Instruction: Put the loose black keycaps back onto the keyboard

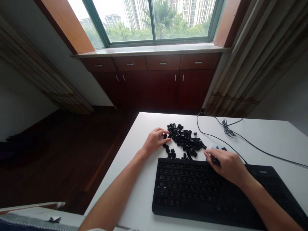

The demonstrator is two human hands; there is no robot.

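Observation:
A black keyboard lies on the white table with its keycaps taken off, bare key positions showing. Behind it is a loose heap of black keycaps, with a few strays around. My left hand rests at the heap's left edge, thumb and fingers apart, a few keycaps near the fingertips. Over the keyboard's back edge, my right hand has its fingers curled together. A small black piece shows under those fingers; its exact shape is partly hidden. Something small and blue peeks out behind that hand.
A black cable runs across the white table, with a bundled coil toward the back. Beyond the table stand red-brown cabinets under a window, with curtains at both sides. Dark floor lies to the left.

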